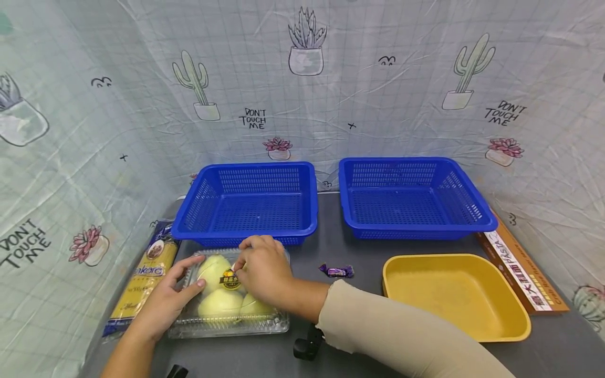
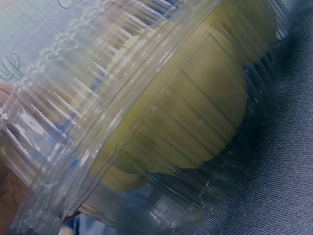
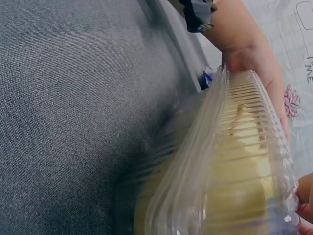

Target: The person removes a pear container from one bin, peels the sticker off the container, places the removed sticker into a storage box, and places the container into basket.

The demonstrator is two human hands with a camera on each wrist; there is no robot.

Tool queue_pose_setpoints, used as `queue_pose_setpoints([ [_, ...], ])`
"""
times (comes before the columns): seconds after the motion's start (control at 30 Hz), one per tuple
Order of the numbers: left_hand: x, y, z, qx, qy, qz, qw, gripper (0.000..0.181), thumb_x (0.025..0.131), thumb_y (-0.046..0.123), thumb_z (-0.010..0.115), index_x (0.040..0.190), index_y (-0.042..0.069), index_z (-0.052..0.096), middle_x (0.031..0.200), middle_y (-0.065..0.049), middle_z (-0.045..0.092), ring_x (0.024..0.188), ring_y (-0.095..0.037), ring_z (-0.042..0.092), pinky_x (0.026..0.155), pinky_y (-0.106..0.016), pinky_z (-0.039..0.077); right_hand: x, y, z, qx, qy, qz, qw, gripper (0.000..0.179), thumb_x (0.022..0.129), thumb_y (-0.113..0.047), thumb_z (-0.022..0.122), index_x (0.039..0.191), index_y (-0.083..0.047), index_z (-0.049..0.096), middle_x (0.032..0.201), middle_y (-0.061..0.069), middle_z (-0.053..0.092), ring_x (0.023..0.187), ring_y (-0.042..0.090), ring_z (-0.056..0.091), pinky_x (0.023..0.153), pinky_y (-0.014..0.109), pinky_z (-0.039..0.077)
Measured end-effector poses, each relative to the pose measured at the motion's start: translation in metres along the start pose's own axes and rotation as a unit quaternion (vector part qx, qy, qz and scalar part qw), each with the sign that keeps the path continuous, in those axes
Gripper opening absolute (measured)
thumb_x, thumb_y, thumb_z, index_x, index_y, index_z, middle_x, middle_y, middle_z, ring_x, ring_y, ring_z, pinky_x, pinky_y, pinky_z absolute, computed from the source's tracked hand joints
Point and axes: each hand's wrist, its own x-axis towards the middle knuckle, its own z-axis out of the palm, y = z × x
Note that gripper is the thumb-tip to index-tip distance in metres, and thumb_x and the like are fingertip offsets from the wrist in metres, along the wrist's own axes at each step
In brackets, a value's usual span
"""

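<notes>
The left grip (image 1: 174,296) holds thumb and forefinger apart; the right grip (image 1: 264,266) has curled fingers, forearm (image 1: 307,302) slanting inward.

A clear plastic container (image 2: 105,127) is filling most of the frame, its ridged rim running diagonally from the lower left to the upper right. Behind its ribbed wall, a large yellow fruit (image 2: 205,103) is sitting near the centre, and more yellow is showing at the upper right. The left hand (image 2: 9,200) is showing only partly at the left edge, beside the plastic. Grey fabric (image 2: 279,161) is spreading down the right side, while a printed backdrop (image 2: 34,32) is showing at the upper left.
</notes>
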Motion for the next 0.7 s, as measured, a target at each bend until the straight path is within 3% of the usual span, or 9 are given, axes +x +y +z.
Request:
queue_pose_setpoints([
  [0.1,0.0,-0.001,0.001,0.007,0.0,0.003,1.0,0.06,0.106,0.018,0.07,0.16,0.006,0.044,0.169,-0.02,0.032,0.155,-0.045,0.02,0.12,-0.05,0.035,0.0,0.001,-0.001,0.009,-0.01,-0.001,0.9999,0.005,0.093,-0.029,0.083,0.088,-0.031,0.082,0.135,-0.012,0.067,0.128,0.016,0.054,0.112,0.043,0.04],
  [0.17,0.0,-0.001,0.001,0.009,0.0,0.006,0.9999,0.06,0.107,0.018,0.069,0.16,0.006,0.044,0.169,-0.02,0.032,0.154,-0.045,0.022,0.111,-0.025,0.039,0.0,0.001,-0.002,0.016,-0.024,-0.009,0.9996,0.006,0.094,-0.028,0.081,0.089,-0.032,0.082,0.139,-0.012,0.065,0.132,0.017,0.052,0.115,0.045,0.037],
  [0.23,-0.001,-0.002,0.0,0.011,-0.001,0.008,0.9999,0.059,0.107,0.019,0.068,0.16,0.007,0.044,0.169,-0.02,0.032,0.154,-0.045,0.023,0.096,-0.009,0.036,0.001,0.001,-0.003,0.023,-0.038,-0.021,0.9988,0.008,0.094,-0.028,0.08,0.088,-0.034,0.081,0.142,-0.012,0.063,0.135,0.017,0.05,0.117,0.047,0.035],
  [0.3,-0.001,-0.003,0.0,0.01,-0.003,0.008,0.9999,0.059,0.108,0.019,0.068,0.16,0.007,0.043,0.169,-0.019,0.032,0.154,-0.045,0.023,0.095,-0.009,0.036,0.0,0.001,-0.005,0.035,-0.054,-0.035,0.9973,0.01,0.094,-0.028,0.079,0.087,-0.034,0.08,0.144,-0.012,0.062,0.138,0.018,0.048,0.119,0.054,0.032],
  [0.43,0.0,-0.003,-0.001,0.009,-0.009,-0.004,0.9999,0.06,0.108,0.02,0.068,0.161,0.007,0.042,0.169,-0.02,0.03,0.155,-0.045,0.019,0.114,-0.044,0.039,-0.003,-0.002,-0.009,0.066,-0.081,-0.065,0.9925,0.011,0.095,-0.029,0.079,0.086,-0.034,0.078,0.148,-0.013,0.059,0.144,0.018,0.043,0.12,0.071,0.024],
  [0.47,0.0,-0.003,-0.001,0.012,-0.009,-0.008,0.9998,0.061,0.108,0.02,0.068,0.161,0.007,0.041,0.169,-0.02,0.03,0.155,-0.045,0.02,0.113,-0.046,0.039,-0.005,-0.003,-0.01,0.075,-0.084,-0.073,0.9909,0.01,0.095,-0.029,0.08,0.086,-0.033,0.078,0.148,-0.013,0.059,0.144,0.017,0.042,0.119,0.073,0.022],
  [0.53,-0.001,-0.003,-0.002,0.016,-0.011,-0.014,0.9997,0.062,0.108,0.021,0.068,0.161,0.008,0.041,0.17,-0.021,0.028,0.155,-0.045,0.019,0.112,-0.045,0.041,-0.009,-0.004,-0.013,0.102,-0.092,-0.086,0.9869,0.009,0.096,-0.028,0.08,0.088,-0.032,0.078,0.149,-0.014,0.058,0.146,0.016,0.041,0.12,0.074,0.019],
  [0.67,0.0,-0.004,-0.001,0.025,-0.008,-0.017,0.9995,0.062,0.108,0.023,0.068,0.161,0.009,0.041,0.17,-0.02,0.03,0.153,-0.043,0.024,0.092,-0.012,0.039,-0.017,-0.007,-0.025,0.181,-0.099,-0.097,0.9736,0.006,0.097,-0.027,0.079,0.092,-0.029,0.078,0.149,-0.015,0.057,0.142,0.012,0.043,0.123,0.054,0.028],
  [0.7,0.001,-0.003,-0.001,0.025,-0.007,-0.017,0.9995,0.062,0.108,0.023,0.068,0.161,0.01,0.042,0.169,-0.02,0.03,0.153,-0.043,0.024,0.092,-0.012,0.04,-0.018,-0.008,-0.029,0.211,-0.107,-0.09,0.9676,0.006,0.097,-0.025,0.079,0.092,-0.028,0.078,0.148,-0.015,0.058,0.142,0.011,0.043,0.122,0.049,0.031],
])
